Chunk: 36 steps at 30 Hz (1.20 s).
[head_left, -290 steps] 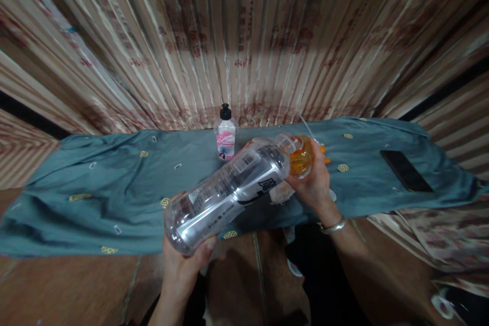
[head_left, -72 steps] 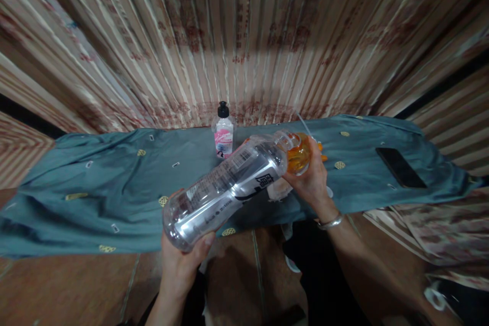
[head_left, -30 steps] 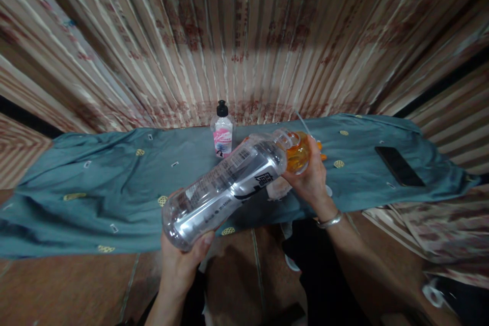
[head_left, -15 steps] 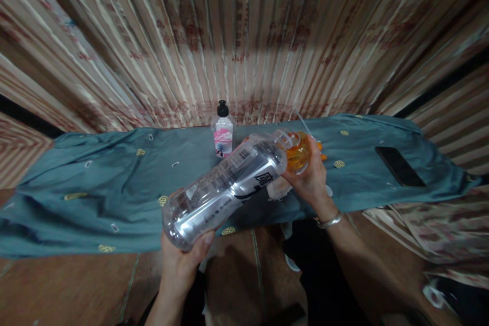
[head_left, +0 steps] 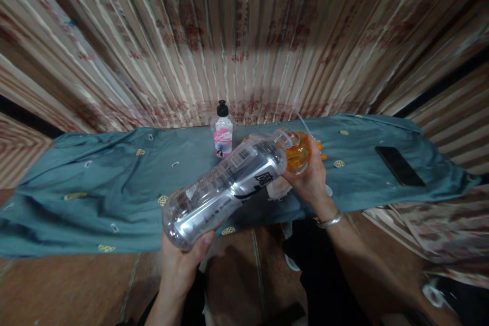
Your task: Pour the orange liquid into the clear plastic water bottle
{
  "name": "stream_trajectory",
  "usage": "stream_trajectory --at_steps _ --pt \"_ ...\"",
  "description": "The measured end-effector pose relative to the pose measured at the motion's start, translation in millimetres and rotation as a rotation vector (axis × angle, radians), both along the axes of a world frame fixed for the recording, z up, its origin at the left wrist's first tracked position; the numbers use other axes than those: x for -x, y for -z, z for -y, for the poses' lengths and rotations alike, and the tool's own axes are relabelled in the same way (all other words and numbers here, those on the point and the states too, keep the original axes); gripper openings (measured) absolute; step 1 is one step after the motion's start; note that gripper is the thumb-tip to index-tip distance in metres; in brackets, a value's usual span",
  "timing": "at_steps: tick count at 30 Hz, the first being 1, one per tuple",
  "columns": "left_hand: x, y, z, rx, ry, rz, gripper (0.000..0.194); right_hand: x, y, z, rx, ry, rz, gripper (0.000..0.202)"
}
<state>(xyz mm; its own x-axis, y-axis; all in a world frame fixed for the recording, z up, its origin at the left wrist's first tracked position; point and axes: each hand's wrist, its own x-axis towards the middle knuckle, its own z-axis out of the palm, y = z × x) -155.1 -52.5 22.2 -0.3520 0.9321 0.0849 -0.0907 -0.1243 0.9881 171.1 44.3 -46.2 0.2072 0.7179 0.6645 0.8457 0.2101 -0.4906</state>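
Note:
A large clear plastic bottle (head_left: 225, 188) with a printed label is tilted, its base low at the left and its neck up at the right. Around its base end wraps my left hand (head_left: 181, 262), closed. My right hand (head_left: 307, 178) is closed on a smaller clear bottle (head_left: 298, 153) with amber liquid in it, at the big bottle's neck. The two necks meet or overlap there; I cannot tell exactly how they touch. A thin pale stick or tube (head_left: 304, 123) rises behind my right fingers. Under the hands lies a pale crumpled thing (head_left: 278, 189), partly hidden.
A small bottle with a black cap and pink label (head_left: 223, 135) stands upright at the back of the cloth-covered table (head_left: 122, 173). A dark phone (head_left: 400, 165) lies at the right. Behind hangs a striped curtain (head_left: 244, 35). Tiled floor (head_left: 237, 270) shows in front.

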Motion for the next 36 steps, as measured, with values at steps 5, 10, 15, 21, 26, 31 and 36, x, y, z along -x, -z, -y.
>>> stream_trajectory --at_steps 5,10,15,21,26,31,36 --pt "5.0 7.3 -0.8 -0.023 0.079 -0.036 0.089 0.5 0.8 0.0 0.0 0.005 0.001 0.125" --pt "-1.8 2.5 4.5 -0.004 0.037 -0.017 0.091 0.0 1.9 0.1 0.006 0.009 -0.009 0.128" --pt "-3.5 -3.8 4.8 0.033 0.07 -0.026 0.089 -0.5 1.1 0.2 0.006 0.013 -0.015 0.129" --pt "-1.0 1.4 3.5 0.018 0.045 -0.023 0.099 0.8 -0.9 0.3 -0.009 0.024 0.005 0.123" --pt "18.2 18.6 -3.8 -0.064 0.112 -0.099 0.092 0.3 -1.2 0.7 -0.005 0.005 0.003 0.124" --pt "25.7 20.6 -6.7 -0.05 0.126 -0.101 0.09 -0.6 -0.9 1.0 0.002 0.002 0.004 0.125" --pt "24.3 18.4 -6.2 -0.061 0.14 -0.087 0.09 -0.5 -0.3 0.4 0.005 0.022 0.003 0.125"
